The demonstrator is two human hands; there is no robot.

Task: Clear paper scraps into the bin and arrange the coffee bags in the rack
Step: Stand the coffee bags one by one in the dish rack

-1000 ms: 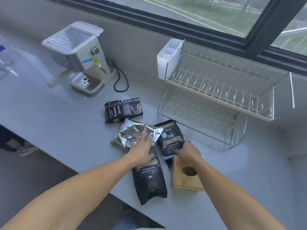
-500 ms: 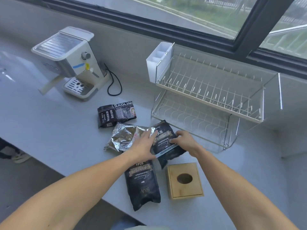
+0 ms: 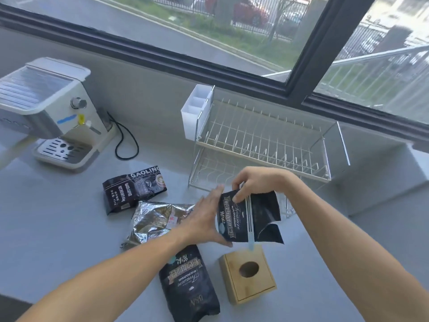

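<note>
Head view: a person lifts a black foil coffee bag with gold lettering (image 3: 247, 219) clear of the pale grey counter (image 3: 58, 224), in front of the empty two-tier white wire rack (image 3: 262, 145) standing at two o'clock from centre frame. The right hand (image 3: 257, 182) pinches the bag's top edge, thumb and fingers closed on it, while the left hand (image 3: 204, 219) lies flat and spread against its left face, steadying rather than clasping. The step in hand looks to be the racking of the first bag; the next move would call for carrying it up and back toward one o'clock and standing it upright between the wires. Counted: four coffee bags in all, one held and three lying on the counter, namely a black bag marked GAOLING (image 3: 133, 188) at ten o'clock from the hands, a crumpled silver foil bag (image 3: 155, 221) at nine o'clock, and a second black gold-lettered bag (image 3: 189, 282) at six o'clock. One wooden box with a round hole (image 3: 248, 275) sits just below the held bag, likely the bin. One white espresso machine (image 3: 48, 112) stands far left. No paper scraps can be made out
</note>
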